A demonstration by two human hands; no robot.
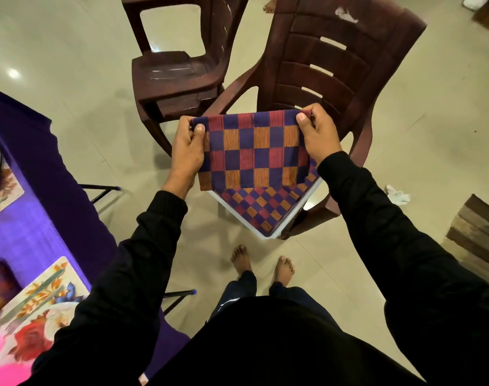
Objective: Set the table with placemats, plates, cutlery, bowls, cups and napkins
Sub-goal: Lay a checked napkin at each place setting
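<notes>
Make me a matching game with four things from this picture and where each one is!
Things:
1. checked napkin
2. white tray
3. flowered placemat
4. crumpled paper

Places:
A. on the purple table
B. on the floor
C. held up by both hands
D. on the brown chair's seat

Pairs: 1-C, 2-D, 3-A, 4-B. The left hand and right hand pinch the napkin's top corners.

Woven checked cloth napkin [251, 151], matt and ribbed, sits over a smooth white plastic tray [268, 234]. Glossy brown moulded plastic chair [335, 59], shiny polished floor tiles [70, 51], soft purple cloth over the bench [29, 218].
</notes>
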